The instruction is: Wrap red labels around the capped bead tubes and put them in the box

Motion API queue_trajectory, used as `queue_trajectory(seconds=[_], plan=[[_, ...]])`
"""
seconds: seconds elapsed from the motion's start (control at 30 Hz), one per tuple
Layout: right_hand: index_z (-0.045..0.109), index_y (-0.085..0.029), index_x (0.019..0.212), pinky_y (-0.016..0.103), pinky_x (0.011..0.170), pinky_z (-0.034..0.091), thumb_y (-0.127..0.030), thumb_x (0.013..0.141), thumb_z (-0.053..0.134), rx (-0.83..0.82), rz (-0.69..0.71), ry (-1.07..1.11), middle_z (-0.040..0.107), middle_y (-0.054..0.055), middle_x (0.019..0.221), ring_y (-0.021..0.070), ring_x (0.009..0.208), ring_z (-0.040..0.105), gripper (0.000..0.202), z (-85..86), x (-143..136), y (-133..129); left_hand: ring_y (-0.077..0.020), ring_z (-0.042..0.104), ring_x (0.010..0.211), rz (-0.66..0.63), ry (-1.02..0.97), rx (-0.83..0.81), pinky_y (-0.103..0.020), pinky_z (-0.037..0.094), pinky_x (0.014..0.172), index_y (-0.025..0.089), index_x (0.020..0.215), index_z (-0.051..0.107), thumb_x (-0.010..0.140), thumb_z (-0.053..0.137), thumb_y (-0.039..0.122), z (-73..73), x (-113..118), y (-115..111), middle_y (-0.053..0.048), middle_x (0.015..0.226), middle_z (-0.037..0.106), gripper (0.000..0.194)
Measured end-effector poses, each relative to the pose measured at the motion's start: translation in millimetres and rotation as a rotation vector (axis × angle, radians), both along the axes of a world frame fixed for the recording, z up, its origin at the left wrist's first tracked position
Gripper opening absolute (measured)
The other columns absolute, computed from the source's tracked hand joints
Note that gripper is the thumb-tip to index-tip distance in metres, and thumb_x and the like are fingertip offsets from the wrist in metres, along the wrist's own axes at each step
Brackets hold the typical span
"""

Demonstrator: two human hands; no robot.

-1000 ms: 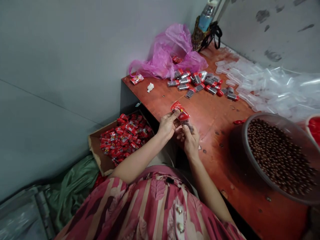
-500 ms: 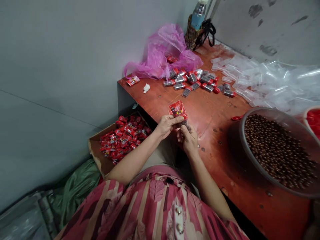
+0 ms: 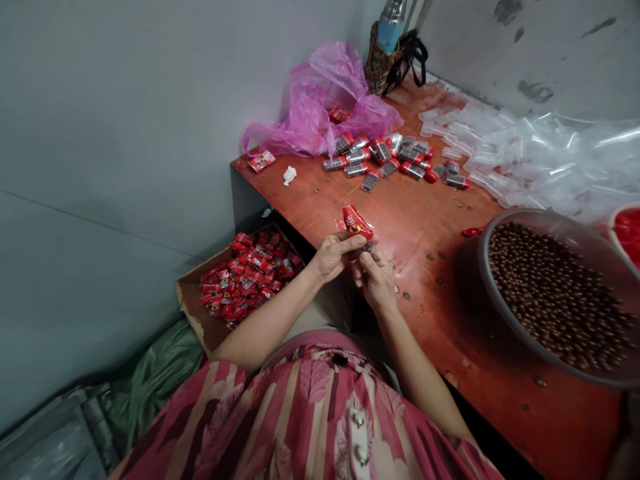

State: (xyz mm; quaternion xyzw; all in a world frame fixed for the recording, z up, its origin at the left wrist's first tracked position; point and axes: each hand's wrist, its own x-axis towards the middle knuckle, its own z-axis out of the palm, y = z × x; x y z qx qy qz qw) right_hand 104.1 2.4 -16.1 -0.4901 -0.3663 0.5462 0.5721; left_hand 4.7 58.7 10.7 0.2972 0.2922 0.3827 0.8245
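Note:
Over the table's near edge, my left hand (image 3: 334, 259) pinches a shiny red printed wrapper (image 3: 357, 222) between thumb and fingers. My right hand (image 3: 377, 279) is closed just below it, gripping the lower end of a small clear tube of dark balls (image 3: 369, 247). The tube's upper part is inside or behind the wrapper; I cannot tell which. Several filled tubes with red caps (image 3: 383, 151) lie beyond my hands on the table.
An orange-red table (image 3: 425, 267) carries a grey tub (image 3: 484, 267) of brown balls, a heap of clear empty tubes (image 3: 540, 157) and a pink plastic bag (image 3: 320, 93). Low on the left stands a cardboard box (image 3: 193, 303) full of red packets. A wall (image 3: 115, 133) borders the left side.
The wrapper has turned and bunched narrower around the tube, its upper end tipping leftward. Both hands keep their grips in nearly the same place. The view has shifted slightly.

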Motion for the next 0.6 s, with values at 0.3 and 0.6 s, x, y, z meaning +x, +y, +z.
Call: queue_trajectory(seconds=[0.3,0.6], plan=[[0.044,-0.02,0.074,0.018,0.035,0.025,-0.047,0.081,0.058,-0.022,0.037,-0.077,0.042,-0.01,0.046,0.0049,0.035,0.033,0.031,-0.3,5.8,0.1,-0.0087,0.051,0.04,0.335,0.28,0.107,-0.02,0.04,0.04,0.011,0.062,0.061,0.054,0.08,0.041,-10.2,7.6,-6.2,0.001,0.051,0.059,0.036],[0.043,-0.021,0.076,0.019,0.037,0.027,-0.047,0.081,0.057,-0.02,-0.079,-0.157,0.041,-0.01,0.049,0.006,0.038,0.035,0.03,0.9,-3.4,-2.5,-0.0079,0.045,0.031,0.286,0.081,-0.027,-0.021,0.037,0.034,0.014,0.069,0.058,0.062,0.074,0.049,-5.9,13.8,-18.8,0.003,0.048,0.055,0.038]])
